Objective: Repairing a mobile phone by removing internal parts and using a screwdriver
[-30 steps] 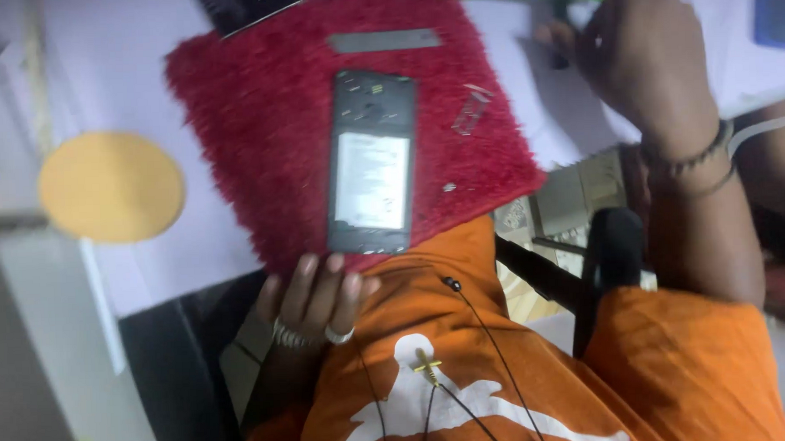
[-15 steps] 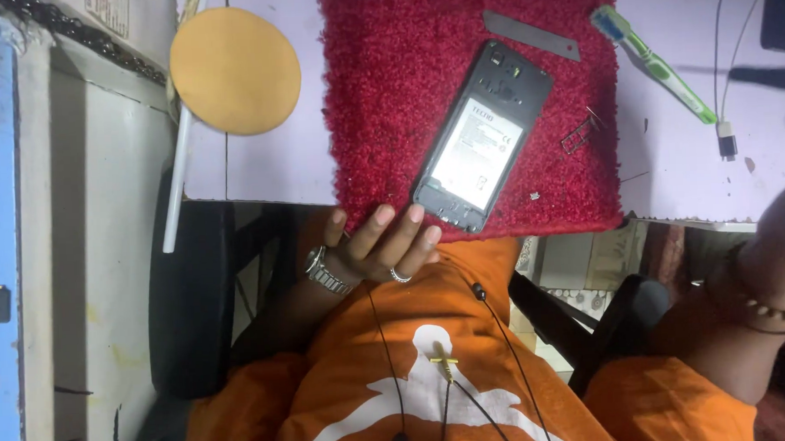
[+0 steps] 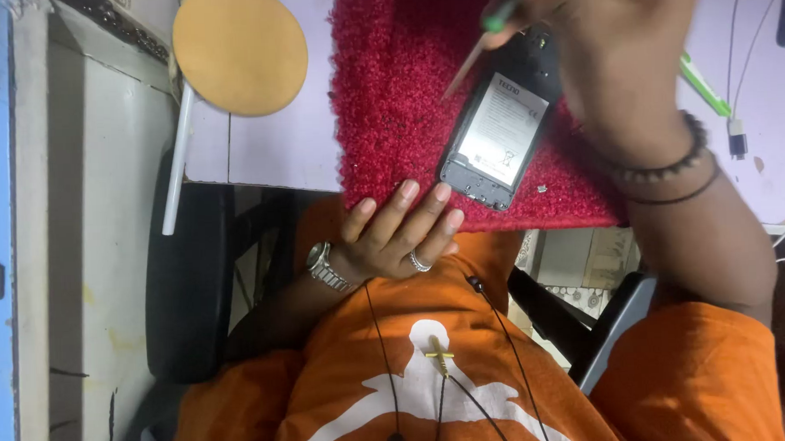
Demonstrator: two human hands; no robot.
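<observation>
Right hand (image 3: 617,56) has arrived over the phone (image 3: 500,130), its grip pinching a screwdriver (image 3: 482,43).

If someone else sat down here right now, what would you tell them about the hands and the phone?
Left hand: open, fingertips resting on the near edge of the red mat, just beside the phone.
Right hand: gripping a thin green-handled tool, its tip pointing down at the mat beside the phone's top end.
Phone: lies on the mat with its back cover off and the inside label showing.
Done: back already open.
Left: any work inside; the tool tip is not clearly touching the phone.
Nearby: another green tool and a cable plug on the table to the right.
</observation>
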